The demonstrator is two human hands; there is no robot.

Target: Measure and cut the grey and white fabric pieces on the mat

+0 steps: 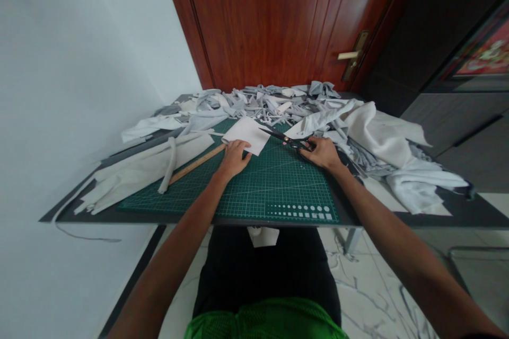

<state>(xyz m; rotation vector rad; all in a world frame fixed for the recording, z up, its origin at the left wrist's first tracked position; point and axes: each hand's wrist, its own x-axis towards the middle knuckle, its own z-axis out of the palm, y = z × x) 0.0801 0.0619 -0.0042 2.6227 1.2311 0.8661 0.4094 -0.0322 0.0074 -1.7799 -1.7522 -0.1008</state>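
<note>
A small pale piece of fabric (250,132) lies on the green cutting mat (278,185). My left hand (234,158) holds its near left edge down, fingers over the cloth and thumb out to the right. My right hand (323,153) is wrapped round the handles of black scissors (284,138). Their blades point left, with the tips at the right edge of the fabric piece. Whether the blades touch the cloth I cannot tell. A wooden ruler (199,163) lies slantwise on the mat, its upper end beside my left hand.
Long white fabric strips (147,169) lie at the left. A heap of grey and white scraps (270,103) covers the table's back, and larger cloths (382,137) are piled at the right. A wooden door (262,21) stands behind. Scraps (366,296) litter the floor.
</note>
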